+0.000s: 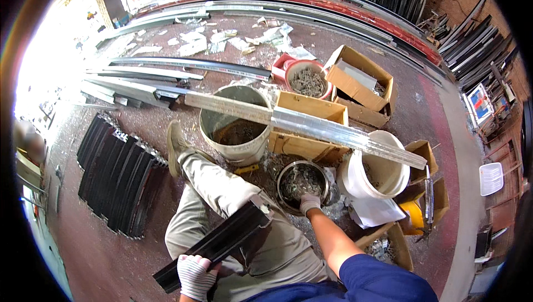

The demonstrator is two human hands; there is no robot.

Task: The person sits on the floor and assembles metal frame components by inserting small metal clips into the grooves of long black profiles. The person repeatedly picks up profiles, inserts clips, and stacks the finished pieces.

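My left hand (195, 275), in a striped knitted glove, is closed round the near end of a dark metal profile (222, 241). The profile lies slantwise across my lap, and a small light-coloured fitting (262, 206) shows at its far end. My right hand (310, 203), gloved too, reaches over the near rim of a round metal bowl (278, 186). Its fingers dip among small metal pieces (302, 179) in the bowl, so I cannot make out whether they hold any.
Left of my legs lies a stack of black profiles (119, 177). Long metal strips (316, 127) bridge a large bucket (236, 149), a wooden box (305, 149) and a white bucket (361, 182). Beyond stand a red-rimmed tub (328, 88) and cardboard boxes (361, 82); an open carton (402, 246) sits near my right arm.
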